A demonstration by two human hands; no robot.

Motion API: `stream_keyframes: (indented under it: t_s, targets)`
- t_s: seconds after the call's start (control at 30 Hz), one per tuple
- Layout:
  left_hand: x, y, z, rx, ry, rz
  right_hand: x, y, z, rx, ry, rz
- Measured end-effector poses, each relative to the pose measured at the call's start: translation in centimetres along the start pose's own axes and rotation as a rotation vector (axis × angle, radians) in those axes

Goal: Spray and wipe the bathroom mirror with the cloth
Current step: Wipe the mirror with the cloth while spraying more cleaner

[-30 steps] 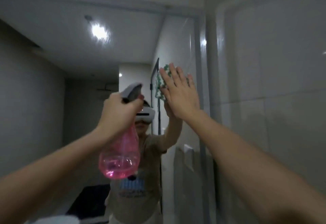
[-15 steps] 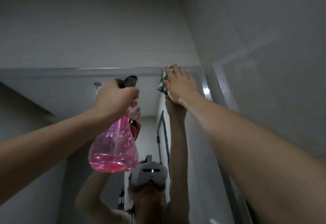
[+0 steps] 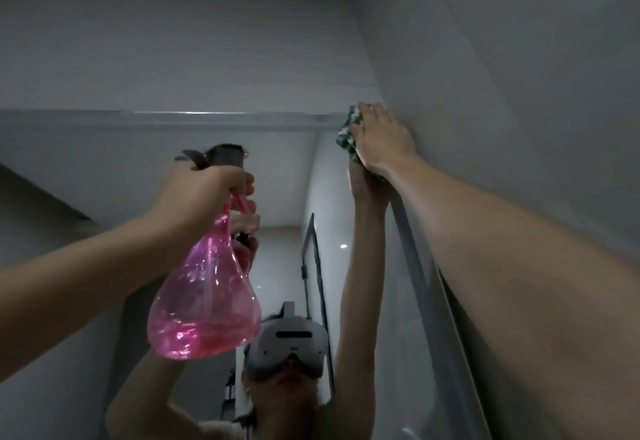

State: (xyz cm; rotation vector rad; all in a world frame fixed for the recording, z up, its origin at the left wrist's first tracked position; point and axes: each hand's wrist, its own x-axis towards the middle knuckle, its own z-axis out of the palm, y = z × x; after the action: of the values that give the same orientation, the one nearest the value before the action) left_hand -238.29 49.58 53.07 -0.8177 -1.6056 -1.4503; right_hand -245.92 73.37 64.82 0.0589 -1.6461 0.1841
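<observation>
Room: grey bathroom walls met in a corner above the big shiny wall mirror point(image 3: 180, 169).
Writing: no words could be read on anything.
Cloth: the green and white bumpy cloth point(image 3: 349, 129) sat at the mirror's top right corner, flat on the glass.
Right hand: the right hand point(image 3: 382, 141) pressed the cloth with straight fingers.
Change: half a second ago the cloth was a bit more to the left; it had slid right into the corner.
Left hand: the left hand point(image 3: 204, 193) gripped the neck of the see-through pink plastic spray bottle point(image 3: 204, 297).
Bottle: it stood tall, fat end down, dark nozzle up top pointing at the mirror.
Reflection: a white headset point(image 3: 289, 344) showed in the glass.
</observation>
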Motion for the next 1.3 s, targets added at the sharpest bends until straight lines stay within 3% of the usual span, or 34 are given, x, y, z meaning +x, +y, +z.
stream_keyframes:
  t_s: [0.4, 0.63, 0.73, 0.97, 1.17, 1.3]
  targets:
    - [-13.7, -5.8, 4.3, -0.171, -0.077, -0.138, -18.5, 1.3, 1.1, -0.052, -0.075, -0.056]
    - [-23.6, -9.8, 6.0, -0.210, -0.055, -0.327, -35.0, 1.8, 1.7, -0.036, -0.158, 0.033]
    - [-27.9, -11.3, 6.4, -0.057, 0.020, -0.451, -43.0, 1.9, 2.0, 0.012, -0.185, 0.147]
    - [-36.3, -14.4, 5.5, -0.092, 0.017, -0.512, -60.8, 3.6, 2.4, 0.021, -0.326, 0.217]
    - [-40.6, -16.1, 6.3, 0.140, 0.044, -0.513, -65.6, 3.4, 2.7, -0.009, -0.337, 0.276]
    - [-42.8, -17.4, 6.7, 0.106, 0.015, -0.549, -65.6, 2.9, 2.5, -0.010, -0.323, 0.299]
